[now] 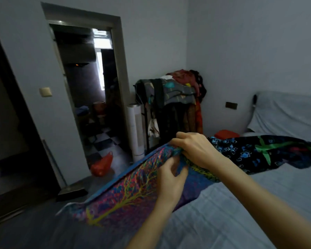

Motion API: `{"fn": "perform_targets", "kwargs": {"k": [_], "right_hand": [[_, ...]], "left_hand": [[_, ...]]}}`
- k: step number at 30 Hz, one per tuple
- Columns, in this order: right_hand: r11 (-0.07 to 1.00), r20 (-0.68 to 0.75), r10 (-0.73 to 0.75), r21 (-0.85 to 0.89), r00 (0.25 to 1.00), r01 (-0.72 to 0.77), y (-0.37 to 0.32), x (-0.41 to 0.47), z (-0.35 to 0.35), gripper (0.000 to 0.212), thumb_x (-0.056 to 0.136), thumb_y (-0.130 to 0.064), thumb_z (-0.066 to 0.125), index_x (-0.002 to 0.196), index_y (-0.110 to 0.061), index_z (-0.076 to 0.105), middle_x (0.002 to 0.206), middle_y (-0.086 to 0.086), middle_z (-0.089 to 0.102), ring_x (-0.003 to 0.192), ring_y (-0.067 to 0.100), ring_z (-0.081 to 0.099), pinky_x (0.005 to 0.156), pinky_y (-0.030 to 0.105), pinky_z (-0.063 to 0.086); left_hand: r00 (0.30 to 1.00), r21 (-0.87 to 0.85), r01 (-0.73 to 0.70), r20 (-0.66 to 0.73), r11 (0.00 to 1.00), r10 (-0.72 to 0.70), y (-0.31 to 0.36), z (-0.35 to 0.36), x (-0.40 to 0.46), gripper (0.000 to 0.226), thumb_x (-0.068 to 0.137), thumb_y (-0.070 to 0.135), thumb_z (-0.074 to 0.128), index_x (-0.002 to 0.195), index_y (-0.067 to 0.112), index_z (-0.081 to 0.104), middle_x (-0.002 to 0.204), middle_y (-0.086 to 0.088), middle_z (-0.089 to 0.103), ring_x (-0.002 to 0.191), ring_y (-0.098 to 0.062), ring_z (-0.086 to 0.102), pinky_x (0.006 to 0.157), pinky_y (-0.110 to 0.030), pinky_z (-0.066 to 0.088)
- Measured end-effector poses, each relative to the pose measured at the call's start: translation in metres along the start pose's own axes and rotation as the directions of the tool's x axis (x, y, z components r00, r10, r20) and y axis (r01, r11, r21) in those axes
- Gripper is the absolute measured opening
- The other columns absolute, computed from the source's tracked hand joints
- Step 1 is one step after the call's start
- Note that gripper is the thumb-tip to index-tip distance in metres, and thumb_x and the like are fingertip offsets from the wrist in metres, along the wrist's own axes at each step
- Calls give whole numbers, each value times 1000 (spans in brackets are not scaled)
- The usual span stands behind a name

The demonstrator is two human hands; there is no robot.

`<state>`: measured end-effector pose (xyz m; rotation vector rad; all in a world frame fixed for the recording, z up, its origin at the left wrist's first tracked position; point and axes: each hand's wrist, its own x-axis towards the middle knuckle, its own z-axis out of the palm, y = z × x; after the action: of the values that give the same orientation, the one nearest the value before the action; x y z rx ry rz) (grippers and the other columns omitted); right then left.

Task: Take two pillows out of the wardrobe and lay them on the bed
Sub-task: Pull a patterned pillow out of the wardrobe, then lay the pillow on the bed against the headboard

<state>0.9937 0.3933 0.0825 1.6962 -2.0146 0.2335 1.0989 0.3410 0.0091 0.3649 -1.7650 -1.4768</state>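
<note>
The flat blue pillow with a bright tree pattern (126, 193) hangs over the grey-sheeted bed (232, 212) edge. The right hand (196, 150) and left hand (169, 178) pinch its far corner, fingers curled closed, probably to pull it further onto the bed.

I see both hands gripping pillow (126, 191) edge | left hand (169, 175) | right hand (194, 150) | pillow over bed (232, 203) corner
</note>
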Motion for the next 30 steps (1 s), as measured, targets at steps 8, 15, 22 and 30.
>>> {"fn": "perform_targets", "kwargs": {"k": [8, 15, 22, 30], "right_hand": [[991, 134, 111, -86, 985, -100, 49, -42, 29, 35, 80, -10, 52, 112, -21, 63, 92, 5, 58, 87, 29, 57, 62, 42, 47], [978, 237, 188, -134, 953, -159, 65, -59, 64, 32, 79, -20, 49, 105, -22, 68, 86, 5, 59, 81, 28, 58, 58, 35, 38], [947, 339, 319, -147, 885, -285, 64, -65, 122, 27, 80, -21, 51, 100, -24, 69, 83, 1, 60, 79, 26, 58, 60, 31, 33], [751, 458, 659, -365, 596, -550, 83, -64, 153, 82, 77, -50, 63, 142, -28, 18, 129, 4, 46, 118, 25, 45, 96, 37, 34]], "left_hand": [[916, 594, -363, 368, 718, 159, -35, -9, 63, 85, 73, 44, 71, 142, 23, 27, 149, 3, 32, 137, -12, 26, 113, -31, 24], [740, 652, -422, 649, 630, -177, -111, 14, 107, 95, 60, 63, 70, 139, 35, 26, 138, 7, 47, 124, -17, 46, 96, -34, 41], [698, 557, -413, 702, 721, -143, -177, 28, 121, 24, 71, 37, 64, 90, 23, 64, 88, -2, 71, 85, -24, 65, 64, -34, 46], [746, 441, -374, 665, 816, -18, -224, 32, 153, 22, 70, 12, 62, 89, 19, 69, 81, -8, 73, 77, -27, 64, 58, -32, 37]]}}
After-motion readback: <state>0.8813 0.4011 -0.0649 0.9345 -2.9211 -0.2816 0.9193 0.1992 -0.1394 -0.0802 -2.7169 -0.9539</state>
